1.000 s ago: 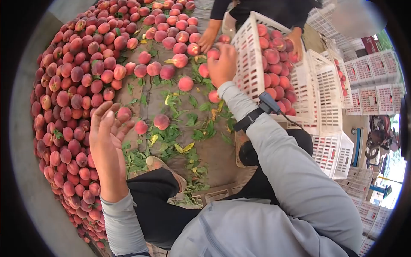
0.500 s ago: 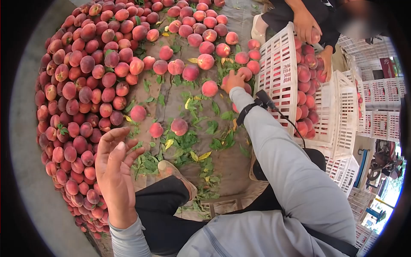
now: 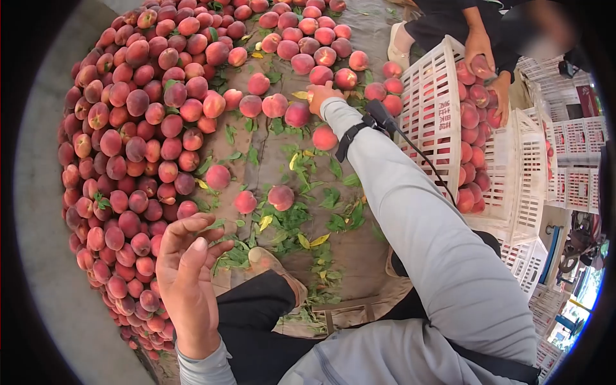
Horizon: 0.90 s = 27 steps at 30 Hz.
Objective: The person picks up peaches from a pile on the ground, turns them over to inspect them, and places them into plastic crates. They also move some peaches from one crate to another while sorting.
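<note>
Beside the large heap of peaches (image 3: 138,147), my left hand (image 3: 192,282) hovers with its fingers apart and curved, holding nothing. My right hand (image 3: 321,96) reaches out over the brown ground cloth (image 3: 353,263), at the edge of the loose peaches (image 3: 308,46). Its fingers are mostly hidden behind the back of the hand, and whether it grips a peach cannot be made out. A single peach (image 3: 325,137) lies just below my right wrist. A black strap (image 3: 353,138) with a cable is around that wrist.
A white crate (image 3: 430,109) of peaches stands tilted at the right. A co-worker's hands (image 3: 481,48) hold a peach above it. Stacked white crates (image 3: 529,173) stand farther right. Green and yellow leaves (image 3: 295,224) lie between the heap and the crate.
My right hand has moved left, away from the peaches beside the crate. Several peaches there are gone from where they lay. The view has shifted slightly; my left hand keeps its open shape.
</note>
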Motion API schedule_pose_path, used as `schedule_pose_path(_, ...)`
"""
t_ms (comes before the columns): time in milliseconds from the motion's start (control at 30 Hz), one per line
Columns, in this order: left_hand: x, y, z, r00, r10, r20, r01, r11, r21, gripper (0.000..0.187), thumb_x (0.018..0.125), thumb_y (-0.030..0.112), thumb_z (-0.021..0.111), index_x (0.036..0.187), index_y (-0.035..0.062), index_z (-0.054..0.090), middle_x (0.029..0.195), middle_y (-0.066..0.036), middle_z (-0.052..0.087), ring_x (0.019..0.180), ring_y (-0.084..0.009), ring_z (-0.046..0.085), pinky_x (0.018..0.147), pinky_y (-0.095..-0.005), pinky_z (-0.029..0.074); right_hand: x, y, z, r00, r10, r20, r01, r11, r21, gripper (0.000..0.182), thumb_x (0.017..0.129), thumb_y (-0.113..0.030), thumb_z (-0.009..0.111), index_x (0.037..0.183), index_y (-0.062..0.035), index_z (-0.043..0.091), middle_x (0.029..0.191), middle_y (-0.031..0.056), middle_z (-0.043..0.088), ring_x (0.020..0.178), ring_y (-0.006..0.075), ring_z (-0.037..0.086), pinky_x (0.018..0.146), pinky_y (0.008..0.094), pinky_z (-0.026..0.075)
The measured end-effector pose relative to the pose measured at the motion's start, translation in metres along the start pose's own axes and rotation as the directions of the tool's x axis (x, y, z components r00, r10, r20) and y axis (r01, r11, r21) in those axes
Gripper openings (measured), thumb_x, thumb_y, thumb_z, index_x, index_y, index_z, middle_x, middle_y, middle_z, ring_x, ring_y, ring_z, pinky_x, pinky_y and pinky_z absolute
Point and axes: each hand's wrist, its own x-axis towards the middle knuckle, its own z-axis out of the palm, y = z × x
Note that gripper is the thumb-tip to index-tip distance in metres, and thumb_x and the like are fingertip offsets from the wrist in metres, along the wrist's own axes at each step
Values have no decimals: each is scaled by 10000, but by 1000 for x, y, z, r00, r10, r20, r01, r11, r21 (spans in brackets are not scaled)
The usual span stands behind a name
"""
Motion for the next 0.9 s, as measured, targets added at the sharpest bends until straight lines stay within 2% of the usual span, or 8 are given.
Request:
schedule_pose_path(267,-6,3,1,1000,-3,16,2,1000,12,243,909,111,535,1120,-7,548,1167,-121,567,1009,-191,591,874,-357,520,-11,2,17,988,125,-93,-134,986,-99,531,850,-283,601,1344,-359,422,1338,183,432,1092,390,602,856,501,518)
schedule_pose_path(400,-11,2,1,998,-12,62,9,999,38,238,911,107,526,1111,-18,555,1139,-109,572,1013,-186,584,881,-356,514,-41,22,-4,992,94,-87,-69,964,255,518,823,-268,667,1301,-257,469,1259,156,526,1082,290,621,894,369,503)
schedule_pose_path(433,-11,2,1,997,-11,74,8,999,44,242,910,107,526,1113,-22,555,1129,-104,574,1017,-184,580,888,-358,509,-49,25,-5,988,-15,-151,102,802,589,527,833,-262,665,1316,-209,459,1249,154,539,1106,289,608,906,364,500)
schedule_pose_path(500,-12,1,5,994,-4,105,-2,998,59,249,912,111,527,1121,-22,555,1120,-99,575,1018,-184,577,892,-358,504,-75,21,-13,959,-142,-245,263,122,957,522,885,-247,634,1341,-84,439,1197,156,585,1069,316,619,875,397,529)
schedule_pose_path(567,-13,1,10,987,31,161,-50,992,119,269,918,141,545,1137,-16,557,1133,-94,578,1048,-180,564,913,-348,481,-145,13,-53,890,-457,15,-222,-404,887,512,929,-272,597,1355,-51,418,1239,193,565,971,310,642,816,426,549)
schedule_pose_path(800,-17,0,33,963,133,233,-205,926,316,457,927,236,575,1313,8,489,1195,-101,568,1080,-164,555,972,-323,432,-293,-21,-99,632,-764,-131,-512,-538,669,631,967,-536,357,1293,-10,481,1116,220,614,772,376,665,625,492,585)
schedule_pose_path(867,-23,2,38,912,-14,411,-95,965,244,548,937,286,565,1391,17,416,1185,-88,562,1050,-154,560,986,-328,424,-317,-20,-113,539,-827,-158,-568,-496,657,632,966,-536,351,1286,-9,491,1084,226,629,735,373,664,619,489,583)
schedule_pose_path(900,-23,-1,38,890,2,456,-105,974,200,609,892,353,627,1365,19,440,1226,-102,557,991,-157,562,818,-265,443,-326,-17,-119,488,-846,-214,-590,-500,634,628,967,-531,355,1287,-10,496,1081,231,637,743,379,670,639,479,588)
